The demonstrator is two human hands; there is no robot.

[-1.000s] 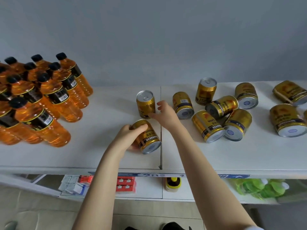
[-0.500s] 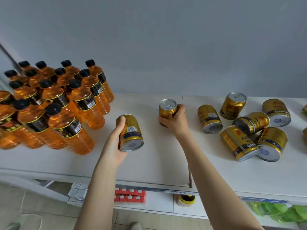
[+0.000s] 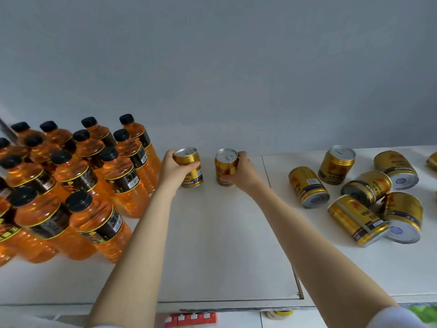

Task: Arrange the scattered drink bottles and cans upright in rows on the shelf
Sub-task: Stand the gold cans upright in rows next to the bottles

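Left forearm (image 3: 153,233) and right forearm (image 3: 307,233) bare. White sleeve hem (image 3: 399,317) well back from right hand (image 3: 243,172). Thin white left sleeve sliver (image 3: 106,326) far behind left hand (image 3: 173,171).

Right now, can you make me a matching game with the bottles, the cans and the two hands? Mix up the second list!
Things:
1 bottles
2 left hand
3 right hand
4 fallen cans

What they are doing:
a lying on their sides, far right
b grips the can by the bottles
c upright in rows, black caps on
d grips the can farther from the bottles

Pairs: 1-c, 2-b, 3-d, 4-a
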